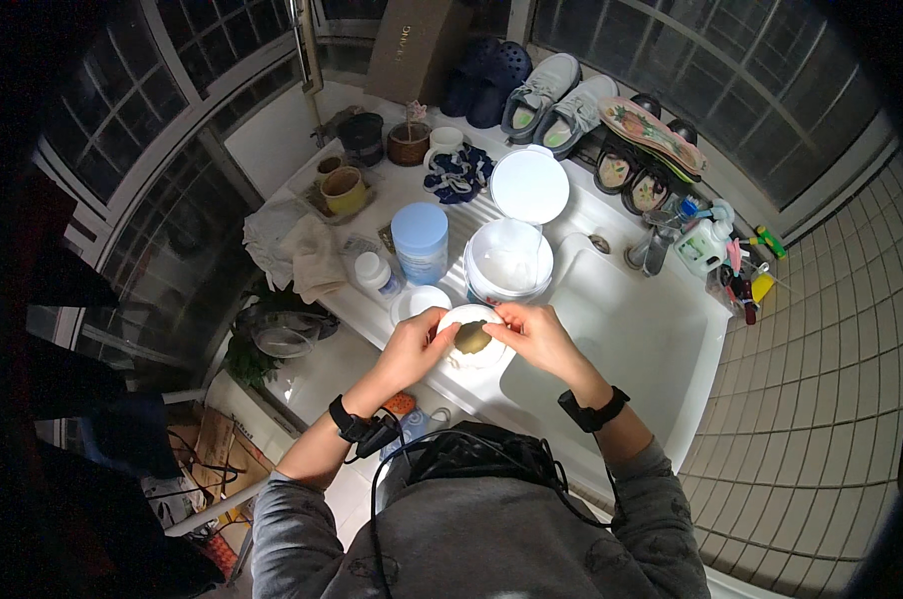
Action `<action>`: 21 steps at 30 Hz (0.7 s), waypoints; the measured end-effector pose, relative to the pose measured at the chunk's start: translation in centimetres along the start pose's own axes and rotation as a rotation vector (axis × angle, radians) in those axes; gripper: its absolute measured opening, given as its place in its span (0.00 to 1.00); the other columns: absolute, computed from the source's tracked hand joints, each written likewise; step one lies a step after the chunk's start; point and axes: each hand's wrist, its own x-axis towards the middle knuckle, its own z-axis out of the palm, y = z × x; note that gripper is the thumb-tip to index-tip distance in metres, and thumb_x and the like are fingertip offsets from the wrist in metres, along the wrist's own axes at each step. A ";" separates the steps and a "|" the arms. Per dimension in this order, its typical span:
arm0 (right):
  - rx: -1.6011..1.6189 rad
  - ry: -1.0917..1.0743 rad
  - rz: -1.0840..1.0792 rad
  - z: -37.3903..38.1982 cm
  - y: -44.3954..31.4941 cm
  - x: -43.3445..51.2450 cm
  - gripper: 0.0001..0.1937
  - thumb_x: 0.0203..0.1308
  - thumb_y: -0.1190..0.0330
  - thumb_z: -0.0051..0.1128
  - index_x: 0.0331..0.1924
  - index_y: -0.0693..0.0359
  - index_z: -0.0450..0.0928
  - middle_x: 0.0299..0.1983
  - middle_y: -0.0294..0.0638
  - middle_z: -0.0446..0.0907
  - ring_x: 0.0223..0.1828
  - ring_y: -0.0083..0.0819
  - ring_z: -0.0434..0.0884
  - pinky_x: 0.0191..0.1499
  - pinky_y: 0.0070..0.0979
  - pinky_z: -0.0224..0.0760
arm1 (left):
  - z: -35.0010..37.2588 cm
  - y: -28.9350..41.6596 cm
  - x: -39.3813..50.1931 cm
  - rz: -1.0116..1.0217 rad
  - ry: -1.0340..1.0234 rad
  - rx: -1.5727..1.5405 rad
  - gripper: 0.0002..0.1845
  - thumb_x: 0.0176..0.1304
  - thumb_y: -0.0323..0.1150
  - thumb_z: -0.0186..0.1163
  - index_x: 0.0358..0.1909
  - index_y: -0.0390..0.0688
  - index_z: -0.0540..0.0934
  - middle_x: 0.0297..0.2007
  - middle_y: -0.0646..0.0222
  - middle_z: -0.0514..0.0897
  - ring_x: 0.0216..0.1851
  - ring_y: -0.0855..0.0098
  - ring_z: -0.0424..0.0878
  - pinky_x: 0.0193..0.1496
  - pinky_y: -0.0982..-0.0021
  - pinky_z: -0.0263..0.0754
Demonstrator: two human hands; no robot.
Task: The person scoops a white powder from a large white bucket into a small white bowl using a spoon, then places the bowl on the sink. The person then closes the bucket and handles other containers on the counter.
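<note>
My left hand and my right hand grip opposite sides of a round white container or lid. Its middle shows a ragged-edged, olive-yellow patch; whether that is contents or a lining, I cannot tell. Both thumbs press close to the patch. Just beyond my hands stands a white tub without its cover, a clear plastic sheet or bag at its mouth. Left of it are a blue-lidded canister, a small white capped bottle and a shallow white round dish or lid.
A white sink basin lies on the right, with a metal faucet and a detergent bottle. A white round lid is behind the tub. Sneakers, plant pots and cloths line the counter's far and left sides.
</note>
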 end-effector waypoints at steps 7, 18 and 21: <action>-0.217 0.027 -0.358 0.8 0.3 0.2 0.10 0.66 0.66 0.58 0.42 0.66 0.79 0.27 0.47 0.79 0.27 0.36 0.79 0.31 0.31 0.69 | 0.0 0.9 0.9 0.398 -0.031 0.233 0.14 0.68 0.36 0.60 0.47 0.36 0.78 0.37 0.56 0.80 0.41 0.56 0.77 0.44 0.61 0.73; 0.342 -0.213 -0.087 0.4 1.6 0.4 0.10 0.73 0.66 0.50 0.47 0.63 0.77 0.35 0.28 0.80 0.33 0.14 0.73 0.35 0.16 0.65 | -0.5 -0.8 1.3 0.125 -0.257 -0.179 0.14 0.76 0.37 0.50 0.49 0.36 0.75 0.40 0.68 0.78 0.44 0.72 0.75 0.50 0.71 0.69; 0.450 -0.042 0.091 -0.2 1.8 0.4 0.08 0.74 0.67 0.48 0.47 0.60 0.76 0.36 0.29 0.80 0.30 0.11 0.69 0.33 0.13 0.61 | -0.9 -1.2 1.7 0.037 -0.224 -0.384 0.13 0.77 0.39 0.50 0.51 0.39 0.75 0.40 0.71 0.79 0.42 0.78 0.74 0.50 0.75 0.69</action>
